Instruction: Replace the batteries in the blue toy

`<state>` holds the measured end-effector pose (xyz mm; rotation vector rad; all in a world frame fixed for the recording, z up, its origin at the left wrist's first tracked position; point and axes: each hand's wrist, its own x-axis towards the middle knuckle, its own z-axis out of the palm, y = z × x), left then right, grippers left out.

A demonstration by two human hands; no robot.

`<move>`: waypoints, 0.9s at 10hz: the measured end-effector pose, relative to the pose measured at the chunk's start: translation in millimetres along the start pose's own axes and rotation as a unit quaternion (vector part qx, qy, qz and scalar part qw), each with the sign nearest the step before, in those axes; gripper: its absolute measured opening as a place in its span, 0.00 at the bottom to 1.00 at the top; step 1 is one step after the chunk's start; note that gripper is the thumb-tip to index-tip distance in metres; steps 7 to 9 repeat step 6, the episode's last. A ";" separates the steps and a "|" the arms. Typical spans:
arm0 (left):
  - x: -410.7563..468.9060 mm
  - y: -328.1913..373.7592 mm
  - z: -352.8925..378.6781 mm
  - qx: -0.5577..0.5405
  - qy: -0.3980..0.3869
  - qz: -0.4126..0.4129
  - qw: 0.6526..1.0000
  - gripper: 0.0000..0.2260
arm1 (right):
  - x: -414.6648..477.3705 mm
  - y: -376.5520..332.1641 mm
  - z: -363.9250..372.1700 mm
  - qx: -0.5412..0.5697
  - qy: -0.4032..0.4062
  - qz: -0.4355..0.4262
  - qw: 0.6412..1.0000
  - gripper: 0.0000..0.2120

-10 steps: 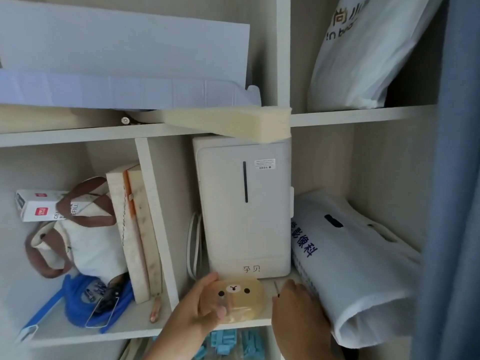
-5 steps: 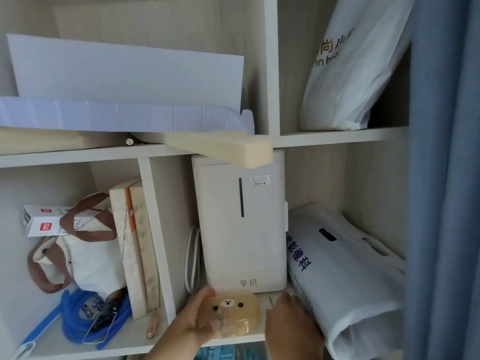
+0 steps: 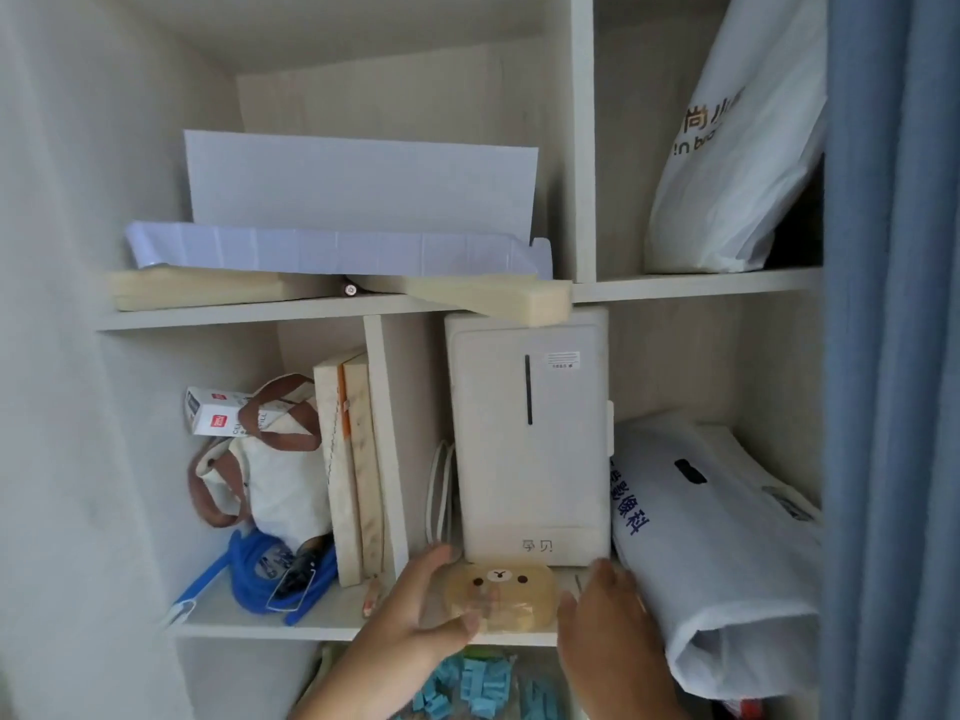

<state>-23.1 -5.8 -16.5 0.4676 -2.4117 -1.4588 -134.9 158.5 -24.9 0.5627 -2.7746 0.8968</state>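
Note:
A translucent yellowish box with a bear face (image 3: pixel 506 595) lies at the front of a shelf (image 3: pixel 322 623), below a tall white appliance (image 3: pixel 527 433). My left hand (image 3: pixel 415 610) wraps around the box's left end, thumb under its front edge. My right hand (image 3: pixel 605 621) rests against the box's right end, fingers curled; whether it grips the box is hard to tell. A thin pin-like thing (image 3: pixel 577 582) stands just beyond my right fingers. No blue toy or batteries are clearly seen.
A white plastic bag (image 3: pixel 711 537) fills the shelf to the right. Leaning boards (image 3: pixel 350 465), a canvas tote (image 3: pixel 275 475) and a blue cord (image 3: pixel 260 569) crowd the left compartment. Blue pieces (image 3: pixel 478 683) lie on the shelf below. A blue curtain (image 3: pixel 893 356) hangs at the right.
The view has tilted up, so the shelves sit lower in frame. Both hands stay at the bear box, the right one pressed closer to its end.

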 end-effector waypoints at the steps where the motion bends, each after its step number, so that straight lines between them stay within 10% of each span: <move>1: -17.0 14.6 6.1 0.112 0.069 0.038 0.991 0.34 | -10.2 1.1 -7.3 0.008 0.000 -0.033 0.999 0.13; 9: -147.7 17.4 -36.6 0.318 0.099 0.076 0.940 0.29 | -148.4 -16.9 -74.7 -0.037 0.026 -0.129 0.991 0.24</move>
